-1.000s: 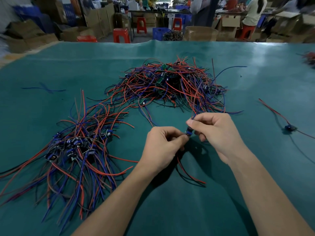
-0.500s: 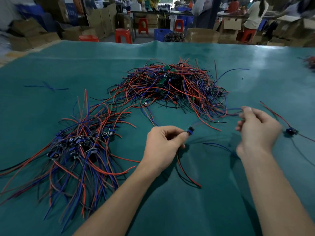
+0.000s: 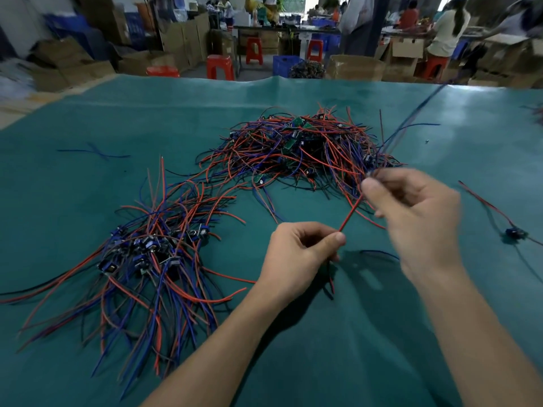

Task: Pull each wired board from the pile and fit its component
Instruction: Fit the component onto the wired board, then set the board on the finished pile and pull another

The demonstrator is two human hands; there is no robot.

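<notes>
Head view, nearest you: your left hand (image 3: 299,254) is curled into a loose fist just above the green table cover (image 3: 338,348), thumb and forefinger pinching a red wire (image 3: 351,212). That wire climbs up and to the right from the pinch to your right hand (image 3: 411,212), which is blurred; its fingertips close on a thin bundle of wires, and a blue wire (image 3: 411,124) streaks away from them toward the far right. Whether a board sits inside either grip you cannot tell. Left of your left forearm lies a sorted bundle (image 3: 152,254) of red and blue leads with dark parts at its middle. Far right, apart from your hands, one wired board (image 3: 514,232) lies alone. Farther off, just behind your right hand, sits the tangled pile (image 3: 296,148).
</notes>
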